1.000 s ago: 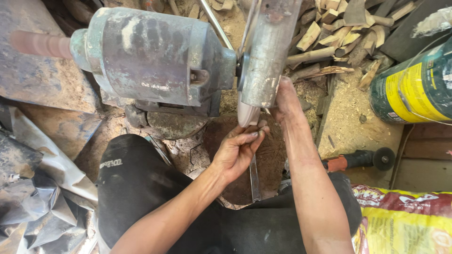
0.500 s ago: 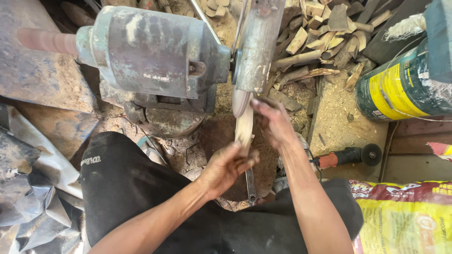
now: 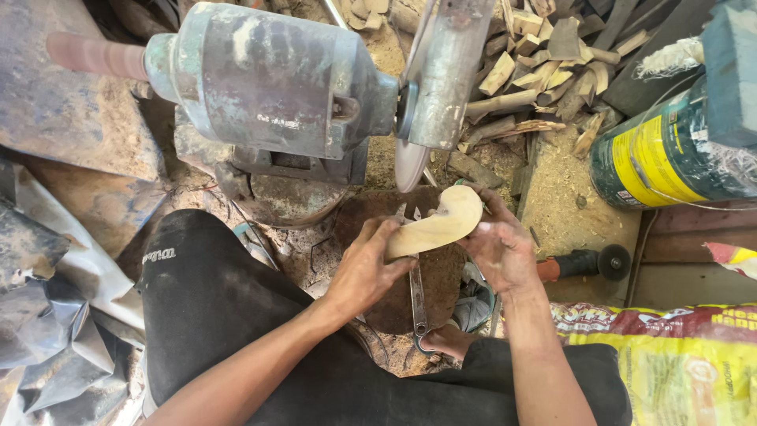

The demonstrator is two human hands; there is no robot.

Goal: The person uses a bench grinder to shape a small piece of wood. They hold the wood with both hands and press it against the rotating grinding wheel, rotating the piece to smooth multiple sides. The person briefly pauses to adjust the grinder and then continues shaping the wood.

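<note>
wrench (image 3: 416, 296) partly hidden under carved wood piece (image 3: 438, 223), green drum (image 3: 670, 150) cut off at right edge

Left hand (image 3: 367, 268) and right hand (image 3: 498, 246) hold pale curved wood piece (image 3: 435, 224) between them, one at each end, just below grinding disc (image 3: 410, 162). Disc sits on grey-green motor (image 3: 264, 75), partly under metal guard (image 3: 443, 71). Wrench (image 3: 416, 304) lies on sawdust-strewn floor (image 3: 560, 181) under hands. Wood offcuts (image 3: 544, 67) heaped behind. Green-yellow can (image 3: 662, 154) at right, printed sack (image 3: 670, 359) lower right.
</note>
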